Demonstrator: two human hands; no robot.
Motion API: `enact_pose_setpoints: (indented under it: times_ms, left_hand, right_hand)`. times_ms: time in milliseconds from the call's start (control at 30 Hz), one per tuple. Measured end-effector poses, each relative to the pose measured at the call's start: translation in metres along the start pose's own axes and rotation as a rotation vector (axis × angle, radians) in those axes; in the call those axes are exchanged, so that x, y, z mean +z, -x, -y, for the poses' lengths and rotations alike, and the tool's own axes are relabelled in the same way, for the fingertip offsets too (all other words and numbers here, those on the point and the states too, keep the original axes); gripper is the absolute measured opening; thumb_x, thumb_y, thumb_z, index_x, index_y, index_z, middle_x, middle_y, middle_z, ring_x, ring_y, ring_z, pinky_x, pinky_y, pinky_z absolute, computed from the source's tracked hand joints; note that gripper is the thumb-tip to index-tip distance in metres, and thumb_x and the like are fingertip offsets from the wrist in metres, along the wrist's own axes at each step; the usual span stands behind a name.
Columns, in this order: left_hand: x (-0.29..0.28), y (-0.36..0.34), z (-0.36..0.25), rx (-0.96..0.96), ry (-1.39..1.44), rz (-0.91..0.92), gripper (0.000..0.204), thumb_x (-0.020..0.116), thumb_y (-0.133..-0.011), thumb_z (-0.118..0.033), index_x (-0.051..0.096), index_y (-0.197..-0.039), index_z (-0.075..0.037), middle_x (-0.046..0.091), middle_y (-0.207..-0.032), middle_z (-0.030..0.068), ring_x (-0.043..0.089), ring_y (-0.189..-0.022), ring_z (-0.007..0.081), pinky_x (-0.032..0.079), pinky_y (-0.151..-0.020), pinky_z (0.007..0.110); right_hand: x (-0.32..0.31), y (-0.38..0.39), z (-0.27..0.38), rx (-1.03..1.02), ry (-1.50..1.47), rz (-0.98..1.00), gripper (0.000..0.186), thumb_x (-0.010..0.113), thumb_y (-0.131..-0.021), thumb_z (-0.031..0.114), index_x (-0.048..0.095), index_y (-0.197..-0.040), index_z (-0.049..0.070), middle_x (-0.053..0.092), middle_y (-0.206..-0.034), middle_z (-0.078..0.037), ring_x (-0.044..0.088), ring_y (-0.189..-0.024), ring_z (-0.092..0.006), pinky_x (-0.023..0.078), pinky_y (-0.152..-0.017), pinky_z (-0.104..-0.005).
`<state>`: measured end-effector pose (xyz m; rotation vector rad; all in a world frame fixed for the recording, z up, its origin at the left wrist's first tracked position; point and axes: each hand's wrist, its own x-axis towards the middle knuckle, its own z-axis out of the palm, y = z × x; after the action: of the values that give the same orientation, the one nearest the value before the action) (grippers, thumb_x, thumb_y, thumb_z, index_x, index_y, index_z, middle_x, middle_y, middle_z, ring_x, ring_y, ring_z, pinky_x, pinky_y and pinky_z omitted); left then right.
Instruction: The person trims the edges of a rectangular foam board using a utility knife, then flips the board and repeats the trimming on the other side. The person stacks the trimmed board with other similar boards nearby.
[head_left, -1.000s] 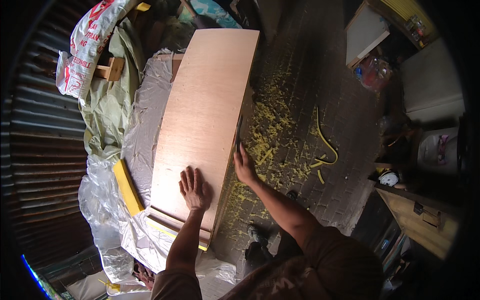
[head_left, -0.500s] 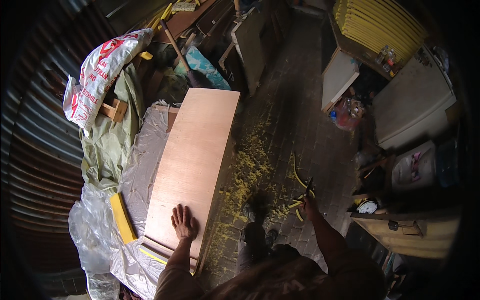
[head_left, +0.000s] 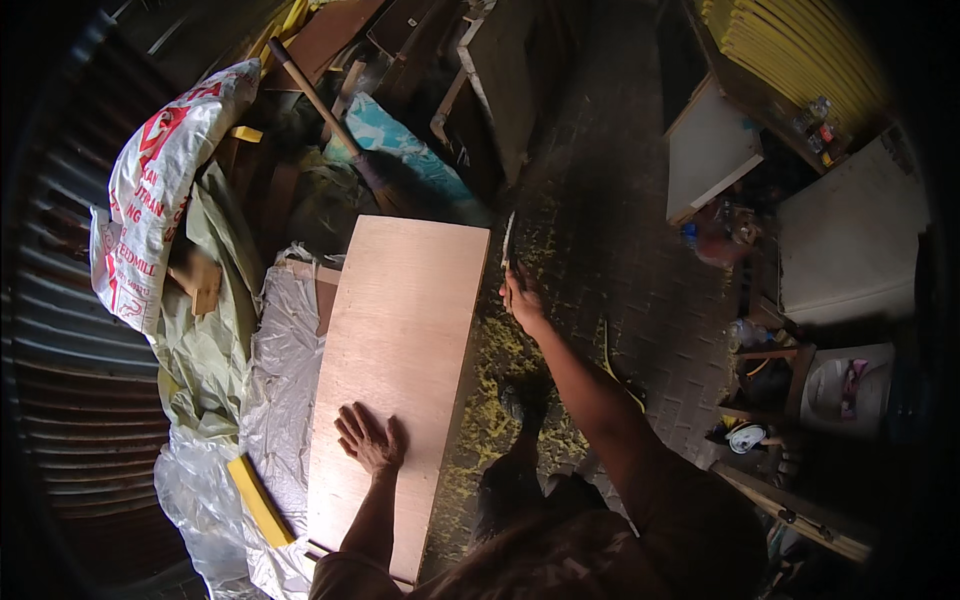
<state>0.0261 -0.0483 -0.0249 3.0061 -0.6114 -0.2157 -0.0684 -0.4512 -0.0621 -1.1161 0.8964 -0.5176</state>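
Observation:
A long, pale plywood panel (head_left: 395,310) lies lengthwise in front of me. My left hand (head_left: 368,440) rests flat on its nearer part with the fingers spread. Beyond the panel's right edge, close to its far corner, my right hand (head_left: 522,298) is closed round the handle of a knife (head_left: 508,240). The slim, light blade points away from me and stands slightly apart from the wood.
Crumpled plastic sheeting (head_left: 285,370) and a yellow block (head_left: 258,500) lie left of the panel. Yellow shavings (head_left: 500,370) and a thin yellow strip (head_left: 612,370) are on the brick floor. A broom (head_left: 375,180) leans beyond the panel. Corrugated metal (head_left: 80,400) walls the left side.
My right hand has swung forward and left with the knife, from above the yellow strips to beside the panel's far right edge. The left hand stays on the panel. The view has shifted.

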Motion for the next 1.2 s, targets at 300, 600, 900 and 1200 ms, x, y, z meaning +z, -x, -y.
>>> enact_pose_setpoints:
  times_ms: [300,600,900,1200]
  left_hand:
    - [0.005,0.004,0.011,-0.016,-0.026,-0.030,0.094,0.046,-0.092,-0.070,0.022,-0.161,-0.010,0.013,-0.167,0.0200,0.008,-0.154,0.0432,0.007,-0.119,0.063]
    - [0.005,-0.157,-0.016,-0.168,0.212,-0.190,0.097,0.051,-0.091,-0.071,0.019,-0.161,-0.012,0.017,-0.167,0.0173,0.011,-0.153,0.0410,0.010,-0.118,0.063]
    - [-0.002,-0.229,-0.121,-0.170,0.249,-0.160,0.059,0.067,-0.087,-0.057,0.062,-0.126,-0.013,0.054,-0.132,0.0146,0.040,-0.131,0.0392,0.032,-0.101,0.065]
    - [-0.001,-0.188,-0.173,-0.254,0.036,-0.014,0.090,0.051,-0.093,-0.064,0.021,-0.161,-0.013,0.020,-0.166,0.0135,0.006,-0.155,0.0357,0.005,-0.122,0.056]
  right_hand:
    - [-0.003,0.148,-0.078,-0.052,0.155,0.237,0.039,0.040,-0.110,0.027,0.047,-0.143,0.007,0.052,-0.079,0.001,0.054,-0.069,-0.0083,0.045,-0.062,-0.0277]
    - [0.028,0.115,-0.073,-0.103,0.199,0.165,0.046,0.043,-0.110,0.029,0.039,-0.151,0.010,0.055,-0.081,-0.002,0.053,-0.066,-0.0128,0.045,-0.061,-0.0300]
    - [-0.162,0.033,0.039,0.172,0.193,0.138,0.042,0.047,-0.106,0.033,0.051,-0.131,-0.001,0.060,-0.081,-0.004,0.054,-0.067,-0.0091,0.044,-0.059,-0.0294]
    - [-0.045,-0.186,0.052,0.048,0.362,0.631,0.054,0.052,-0.105,0.042,0.051,-0.143,0.003,0.060,-0.079,0.000,0.057,-0.072,-0.0109,0.048,-0.068,-0.0284]
